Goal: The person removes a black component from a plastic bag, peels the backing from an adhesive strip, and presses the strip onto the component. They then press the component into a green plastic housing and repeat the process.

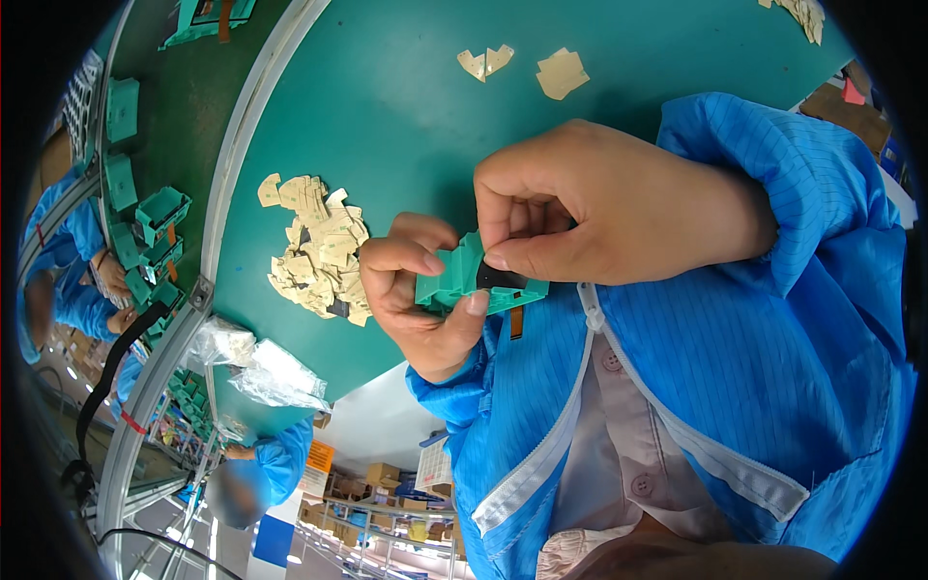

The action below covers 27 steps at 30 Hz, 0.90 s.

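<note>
My left hand (418, 295) grips a small green plastic housing (451, 277) by its left end, thumb on the near side and fingers around the far side. A black piece (503, 278) lies in the housing's right part, and an orange-brown flex cable (516, 322) hangs from its near edge. My right hand (570, 208) is over that right part, its thumb and index finger pinched together against the black piece. Whatever sits between those fingertips is too small to make out.
A heap of cream adhesive-backed pieces (324, 246) lies left on the green table (387, 116); loose cream pieces (563, 73) lie at the far side. Clear plastic bags (275, 375) rest at the near left. Beyond the metal rail (224, 164), green housings (162, 213) line a belt where co-workers sit.
</note>
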### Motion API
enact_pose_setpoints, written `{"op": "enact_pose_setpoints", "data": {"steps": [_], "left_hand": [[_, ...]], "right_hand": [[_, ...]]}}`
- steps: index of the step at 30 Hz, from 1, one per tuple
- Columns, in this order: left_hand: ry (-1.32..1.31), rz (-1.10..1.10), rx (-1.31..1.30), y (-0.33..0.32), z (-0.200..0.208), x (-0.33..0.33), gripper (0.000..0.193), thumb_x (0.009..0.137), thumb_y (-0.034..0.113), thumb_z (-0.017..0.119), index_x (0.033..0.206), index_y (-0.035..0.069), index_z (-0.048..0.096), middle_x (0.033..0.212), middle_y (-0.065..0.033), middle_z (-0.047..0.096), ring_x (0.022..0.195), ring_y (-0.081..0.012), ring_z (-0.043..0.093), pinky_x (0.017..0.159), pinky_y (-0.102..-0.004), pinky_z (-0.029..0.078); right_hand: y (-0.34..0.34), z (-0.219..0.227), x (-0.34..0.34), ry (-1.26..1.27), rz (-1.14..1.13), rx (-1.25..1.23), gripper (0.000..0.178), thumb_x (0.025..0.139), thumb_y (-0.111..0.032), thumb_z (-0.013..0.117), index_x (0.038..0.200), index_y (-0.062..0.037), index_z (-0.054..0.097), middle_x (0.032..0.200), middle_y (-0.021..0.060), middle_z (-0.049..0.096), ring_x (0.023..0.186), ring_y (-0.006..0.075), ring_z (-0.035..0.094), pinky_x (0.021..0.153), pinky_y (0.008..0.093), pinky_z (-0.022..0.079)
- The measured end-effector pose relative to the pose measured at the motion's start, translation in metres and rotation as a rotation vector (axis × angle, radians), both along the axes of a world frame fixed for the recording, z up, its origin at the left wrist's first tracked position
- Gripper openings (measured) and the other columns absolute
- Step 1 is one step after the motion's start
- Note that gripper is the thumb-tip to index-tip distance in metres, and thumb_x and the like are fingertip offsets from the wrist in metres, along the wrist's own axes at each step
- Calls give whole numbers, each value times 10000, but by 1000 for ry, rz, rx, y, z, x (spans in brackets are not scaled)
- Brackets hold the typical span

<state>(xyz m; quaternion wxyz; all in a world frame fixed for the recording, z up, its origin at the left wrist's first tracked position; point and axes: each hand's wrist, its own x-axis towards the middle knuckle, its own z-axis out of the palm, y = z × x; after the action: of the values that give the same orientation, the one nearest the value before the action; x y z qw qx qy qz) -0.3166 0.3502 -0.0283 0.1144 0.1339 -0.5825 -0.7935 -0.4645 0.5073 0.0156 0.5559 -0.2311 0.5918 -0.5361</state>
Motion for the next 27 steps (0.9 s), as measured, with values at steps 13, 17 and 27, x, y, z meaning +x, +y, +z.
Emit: {"op": "enact_pose_setpoints", "data": {"steps": [13,17,27], "left_hand": [[-60,10,-64,1,7,-1,463,689,157,819,969,94,456,906,-106,515,800,-146,497,757,-252,418],[-46,12,-107,0,7,-4,455,696,147,805,980,91,453,907,-108,517,790,-142,494,750,-244,418],[71,112,122,-10,-8,5,457,707,155,798,995,83,452,893,-121,529,755,-137,488,689,-238,411]], "right_hand": [[-1,-1,1,94,-6,-32,94,881,-56,663,837,2,603,697,53,628,609,97,580,543,248,463],[1,-6,3,127,-20,-55,114,879,-70,677,882,-1,586,702,54,622,625,104,581,550,258,461],[-14,-27,2,-266,46,2,291,1026,-301,510,1059,-23,590,746,3,554,691,69,545,636,237,472]]}}
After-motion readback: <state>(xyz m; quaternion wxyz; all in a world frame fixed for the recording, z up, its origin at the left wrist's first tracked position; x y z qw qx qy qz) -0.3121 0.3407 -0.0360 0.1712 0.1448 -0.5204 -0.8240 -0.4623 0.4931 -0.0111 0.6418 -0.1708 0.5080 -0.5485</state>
